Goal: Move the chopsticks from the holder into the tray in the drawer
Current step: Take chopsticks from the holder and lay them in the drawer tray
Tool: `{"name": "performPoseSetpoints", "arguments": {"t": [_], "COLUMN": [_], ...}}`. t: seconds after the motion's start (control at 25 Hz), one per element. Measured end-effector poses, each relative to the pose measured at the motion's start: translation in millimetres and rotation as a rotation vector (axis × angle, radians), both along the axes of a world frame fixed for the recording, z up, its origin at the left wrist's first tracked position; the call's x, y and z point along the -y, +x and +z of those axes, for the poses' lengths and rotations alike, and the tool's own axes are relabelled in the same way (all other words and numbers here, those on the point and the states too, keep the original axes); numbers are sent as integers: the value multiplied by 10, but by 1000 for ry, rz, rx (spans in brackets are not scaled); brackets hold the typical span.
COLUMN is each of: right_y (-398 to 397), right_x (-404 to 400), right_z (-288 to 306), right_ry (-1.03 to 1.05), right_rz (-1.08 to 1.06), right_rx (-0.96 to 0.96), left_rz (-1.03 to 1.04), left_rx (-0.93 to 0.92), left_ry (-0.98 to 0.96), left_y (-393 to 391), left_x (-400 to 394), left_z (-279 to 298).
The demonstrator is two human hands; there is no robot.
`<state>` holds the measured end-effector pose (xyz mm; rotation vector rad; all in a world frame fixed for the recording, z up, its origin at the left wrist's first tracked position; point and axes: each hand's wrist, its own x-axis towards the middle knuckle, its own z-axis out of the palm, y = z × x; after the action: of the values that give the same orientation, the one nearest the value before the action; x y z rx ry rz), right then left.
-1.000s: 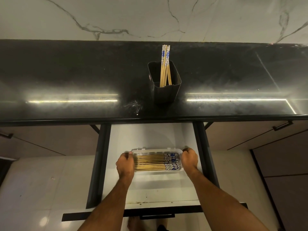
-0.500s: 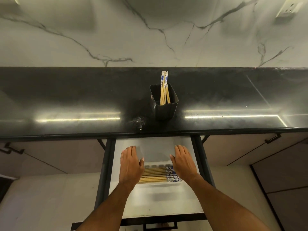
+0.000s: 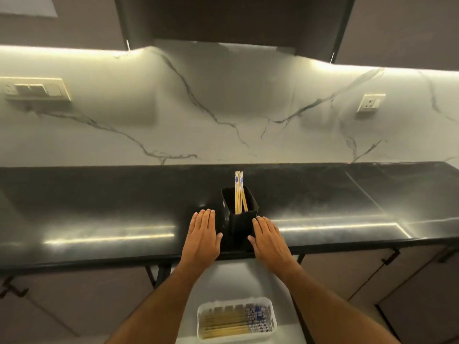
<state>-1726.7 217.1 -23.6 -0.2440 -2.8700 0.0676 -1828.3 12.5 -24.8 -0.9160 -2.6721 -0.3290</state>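
Most of the job looks done: the white rectangular plastic tray in the open drawer holds a flat row of chopsticks. A black square plastic holder on the glossy black counter keeps several upright bamboo chopsticks with blue-patterned tops. Left hand and right hand flank it, open-palmed, gripping nothing.
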Motion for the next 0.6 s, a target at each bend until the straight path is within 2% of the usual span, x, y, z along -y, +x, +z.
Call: {"name": "performPoseSetpoints", "arguments": {"t": [0.28,0.6], "right_y": [-681,-1659], "right_x": [-313,-710], "right_z": [598,695], "right_ry": [77,-97], "right_rz": [36,87], "right_rx": [-122,-90], "left_rz": [-6,0], "left_rx": [-53,17], "left_ry": [67,144], "left_y": [-586,-1339], "left_x": [-602,-1321], "left_z": [456,372]}}
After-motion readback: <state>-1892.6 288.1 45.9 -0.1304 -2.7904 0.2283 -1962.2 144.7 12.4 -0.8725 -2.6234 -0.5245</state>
